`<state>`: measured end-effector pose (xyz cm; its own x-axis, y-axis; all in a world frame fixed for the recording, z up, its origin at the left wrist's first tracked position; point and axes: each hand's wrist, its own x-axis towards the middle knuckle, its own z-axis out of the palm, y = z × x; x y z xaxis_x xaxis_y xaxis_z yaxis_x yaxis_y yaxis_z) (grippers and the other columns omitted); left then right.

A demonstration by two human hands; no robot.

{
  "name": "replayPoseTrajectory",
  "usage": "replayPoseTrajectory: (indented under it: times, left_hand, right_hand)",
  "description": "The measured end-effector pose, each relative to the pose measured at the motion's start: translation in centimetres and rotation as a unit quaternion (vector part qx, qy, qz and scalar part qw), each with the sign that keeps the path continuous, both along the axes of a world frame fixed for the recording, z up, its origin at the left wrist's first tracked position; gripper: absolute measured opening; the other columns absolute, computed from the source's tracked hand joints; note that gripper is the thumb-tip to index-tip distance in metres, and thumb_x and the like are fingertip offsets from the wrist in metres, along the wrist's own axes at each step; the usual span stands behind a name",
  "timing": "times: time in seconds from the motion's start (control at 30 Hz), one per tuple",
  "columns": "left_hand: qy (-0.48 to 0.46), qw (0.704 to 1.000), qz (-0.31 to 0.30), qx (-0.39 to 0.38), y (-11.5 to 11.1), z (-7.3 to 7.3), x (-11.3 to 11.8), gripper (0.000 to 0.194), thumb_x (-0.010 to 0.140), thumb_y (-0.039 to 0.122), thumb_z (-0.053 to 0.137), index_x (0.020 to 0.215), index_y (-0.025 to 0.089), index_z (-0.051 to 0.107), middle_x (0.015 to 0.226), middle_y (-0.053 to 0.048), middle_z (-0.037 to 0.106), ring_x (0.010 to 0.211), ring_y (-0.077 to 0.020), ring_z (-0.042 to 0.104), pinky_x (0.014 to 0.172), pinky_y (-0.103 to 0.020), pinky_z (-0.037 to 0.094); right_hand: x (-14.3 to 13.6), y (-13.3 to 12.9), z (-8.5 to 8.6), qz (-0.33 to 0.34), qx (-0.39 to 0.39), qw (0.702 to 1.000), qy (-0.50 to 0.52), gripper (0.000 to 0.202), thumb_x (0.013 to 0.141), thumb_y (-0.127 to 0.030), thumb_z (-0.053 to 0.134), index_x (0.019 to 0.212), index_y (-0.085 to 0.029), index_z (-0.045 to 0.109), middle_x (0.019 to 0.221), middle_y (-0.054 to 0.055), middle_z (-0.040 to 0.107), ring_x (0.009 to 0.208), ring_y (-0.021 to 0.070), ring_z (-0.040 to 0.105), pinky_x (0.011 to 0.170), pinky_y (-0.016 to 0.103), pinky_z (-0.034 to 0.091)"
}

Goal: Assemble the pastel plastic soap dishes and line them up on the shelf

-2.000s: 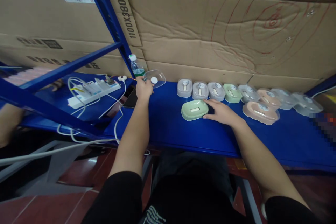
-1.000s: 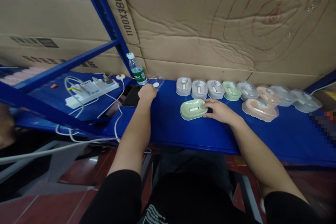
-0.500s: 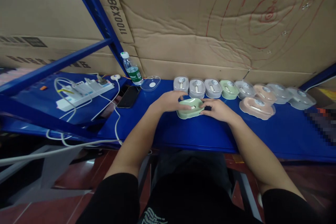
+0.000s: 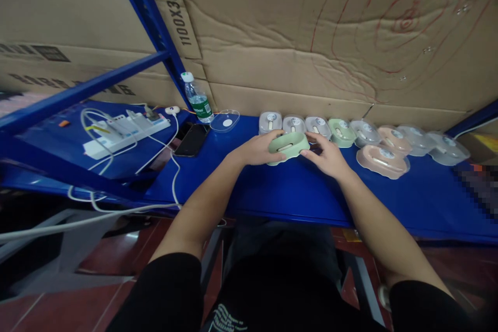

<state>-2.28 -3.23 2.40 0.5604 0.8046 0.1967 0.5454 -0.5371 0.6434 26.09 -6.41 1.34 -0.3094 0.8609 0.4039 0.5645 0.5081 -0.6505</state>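
Observation:
A light green oval soap dish (image 4: 291,146) is raised a little above the blue table, tilted, without a cover. A pale strip shows in its bottom. My left hand (image 4: 261,148) is closed on its left end, thumb along the near side. My right hand (image 4: 324,153) grips the right end, with thumb and fingers on the rim. A clear lid (image 4: 224,121) with a round white sticker lies at the back left. Behind my hands, covered soap dishes (image 4: 342,132) in grey, green and pink stand in a row.
A covered pink dish (image 4: 383,160) sits in front of the row, to the right. On the left are a water bottle (image 4: 198,101), a black phone (image 4: 192,140) and a power strip (image 4: 126,136) with white cables. Cardboard (image 4: 264,26) stands behind the table (image 4: 272,194).
Both hands have lifted the green soap dish off the table and tipped it. My view has shifted slightly. The lid and the row of dishes stay in place.

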Motion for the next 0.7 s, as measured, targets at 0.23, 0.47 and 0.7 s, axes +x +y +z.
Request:
replayPoseTrajectory:
  times: [0.23,0.47,0.7]
  left_hand:
    - [-0.166,0.976,-0.107,-0.094,0.4,-1.3,0.8,0.071,0.093,0.057,0.063,0.153,0.02,0.051,0.128,-0.017,0.073,0.108,-0.029,0.073,0.086,-0.04,0.06]
    - [-0.213,0.96,-0.12,-0.135,1.2,-2.1,1.1,0.071,0.092,0.067,0.058,0.145,0.021,0.058,0.135,-0.016,0.071,0.118,-0.0328,0.069,0.096,-0.042,0.058]
    - [-0.243,0.957,-0.07,-0.143,2.0,-2.7,1.1,0.076,0.088,0.077,0.055,0.135,0.018,0.063,0.127,-0.016,0.074,0.113,-0.0311,0.072,0.094,-0.043,0.059]
  right_hand:
    - [-0.3,0.2,-0.4,-0.045,0.069,0.996,0.037,0.054,0.089,-0.052,0.077,0.134,-0.025,0.069,0.118,0.01,0.08,0.093,0.0288,0.079,0.086,0.048,0.066]
    - [0.1,0.1,0.1,-0.144,0.168,0.975,0.033,0.023,0.094,-0.045,0.068,0.087,-0.024,0.074,0.08,0.004,0.08,0.071,0.0241,0.074,0.072,0.04,0.06]
    - [-0.2,-0.4,0.4,-0.163,0.199,0.966,-0.006,0.02,0.094,-0.04,0.063,0.084,-0.025,0.071,0.079,0.004,0.079,0.071,0.0243,0.074,0.07,0.039,0.056]
